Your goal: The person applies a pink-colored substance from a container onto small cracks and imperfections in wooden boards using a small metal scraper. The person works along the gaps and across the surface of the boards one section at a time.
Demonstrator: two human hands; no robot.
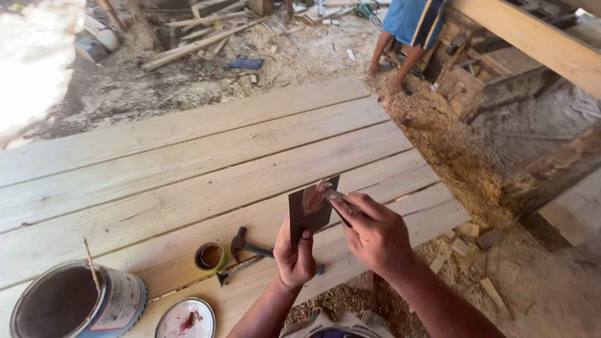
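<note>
My left hand (295, 255) holds a dark flat rectangular plate (307, 216) upright above the pale wooden planks (188, 163). A smear of reddish-brown paste (315, 196) sits near the plate's top edge. My right hand (374, 233) grips a small putty knife (333, 195) whose blade rests in that paste. Both hands are close together over the near right part of the planks.
A claw hammer (245, 248) lies on the planks beside a small round tin (210, 256). A large open paint can (75, 303) with a stick in it and its lid (186, 318) sit at lower left. Sawdust covers the ground to the right. Another person's legs (400, 59) stand at the top.
</note>
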